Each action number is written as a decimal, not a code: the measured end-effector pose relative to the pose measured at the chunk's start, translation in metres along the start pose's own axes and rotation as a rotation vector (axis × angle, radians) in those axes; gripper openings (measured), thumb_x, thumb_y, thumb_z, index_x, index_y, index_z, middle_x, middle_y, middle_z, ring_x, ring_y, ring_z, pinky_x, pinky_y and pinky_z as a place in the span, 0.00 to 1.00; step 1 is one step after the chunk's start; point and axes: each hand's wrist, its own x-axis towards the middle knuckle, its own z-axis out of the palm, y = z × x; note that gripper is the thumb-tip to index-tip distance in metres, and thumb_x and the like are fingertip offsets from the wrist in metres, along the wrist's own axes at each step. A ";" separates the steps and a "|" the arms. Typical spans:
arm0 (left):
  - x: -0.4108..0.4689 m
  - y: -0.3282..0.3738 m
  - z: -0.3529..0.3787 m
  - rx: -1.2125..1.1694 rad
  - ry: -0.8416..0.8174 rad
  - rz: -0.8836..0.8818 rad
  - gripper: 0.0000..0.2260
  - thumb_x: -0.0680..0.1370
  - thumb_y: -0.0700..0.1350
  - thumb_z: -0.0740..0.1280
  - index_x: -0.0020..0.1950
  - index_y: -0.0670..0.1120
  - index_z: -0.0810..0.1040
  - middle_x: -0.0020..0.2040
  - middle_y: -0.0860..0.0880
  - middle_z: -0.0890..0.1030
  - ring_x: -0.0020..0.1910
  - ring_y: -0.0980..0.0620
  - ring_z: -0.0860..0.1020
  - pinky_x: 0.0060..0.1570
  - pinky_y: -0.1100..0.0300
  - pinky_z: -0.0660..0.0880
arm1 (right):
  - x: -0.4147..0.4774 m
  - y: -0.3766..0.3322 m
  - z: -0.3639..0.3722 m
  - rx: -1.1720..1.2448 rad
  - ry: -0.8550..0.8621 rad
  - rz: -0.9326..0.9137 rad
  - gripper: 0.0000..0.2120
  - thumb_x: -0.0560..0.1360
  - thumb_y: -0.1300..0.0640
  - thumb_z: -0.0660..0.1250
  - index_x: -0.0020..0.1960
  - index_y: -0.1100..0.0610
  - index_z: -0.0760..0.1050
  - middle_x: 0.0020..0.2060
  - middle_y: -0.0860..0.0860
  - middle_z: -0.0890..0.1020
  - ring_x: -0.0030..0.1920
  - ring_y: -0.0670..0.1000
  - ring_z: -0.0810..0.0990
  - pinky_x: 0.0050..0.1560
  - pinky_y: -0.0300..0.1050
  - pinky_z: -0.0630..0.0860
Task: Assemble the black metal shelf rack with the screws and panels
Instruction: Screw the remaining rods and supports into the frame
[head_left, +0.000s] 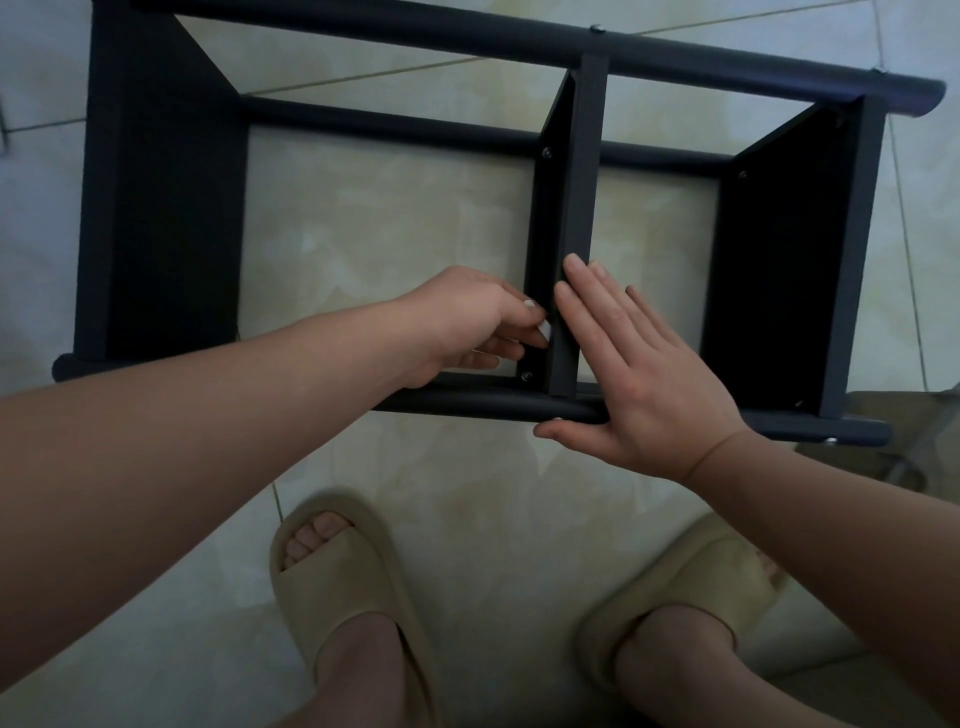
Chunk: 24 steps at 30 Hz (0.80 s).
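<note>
The black metal shelf rack (467, 402) lies on its side on the tiled floor, seen from above. Three panels stand between its round tubes: a left panel (166, 234), a middle panel (576, 208) and a right panel (779, 270). Screws (526, 375) sit in the middle panel's corners. My left hand (467, 322) reaches into the left bay, its curled fingertips pinched against the middle panel's left face near the front tube. My right hand (639, 374) lies flat with straight fingers on the middle panel's top edge, thumb under the front tube.
My two feet in beige slippers (337, 571) (691, 587) stand on the pale floor tiles just in front of the rack. A translucent greyish object (893, 457) shows at the right edge beside the rack's end.
</note>
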 end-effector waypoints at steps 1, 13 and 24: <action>0.000 0.000 0.001 -0.014 0.003 -0.010 0.05 0.79 0.49 0.68 0.49 0.48 0.81 0.41 0.51 0.87 0.39 0.55 0.81 0.45 0.59 0.74 | 0.000 0.000 0.000 -0.001 0.001 -0.001 0.49 0.77 0.29 0.61 0.82 0.64 0.52 0.82 0.58 0.51 0.82 0.58 0.50 0.77 0.65 0.61; 0.003 -0.003 0.000 0.035 -0.045 0.029 0.09 0.82 0.49 0.65 0.50 0.44 0.78 0.37 0.53 0.86 0.37 0.57 0.80 0.45 0.61 0.76 | 0.000 0.000 0.000 0.004 0.006 -0.001 0.49 0.76 0.30 0.61 0.82 0.64 0.53 0.82 0.59 0.52 0.82 0.58 0.51 0.76 0.65 0.61; 0.002 -0.008 -0.007 0.088 -0.108 0.104 0.09 0.84 0.43 0.62 0.46 0.43 0.78 0.37 0.51 0.83 0.38 0.56 0.78 0.44 0.63 0.78 | 0.000 0.000 0.000 0.000 0.009 -0.003 0.49 0.77 0.30 0.61 0.82 0.64 0.53 0.82 0.58 0.52 0.82 0.58 0.51 0.77 0.65 0.61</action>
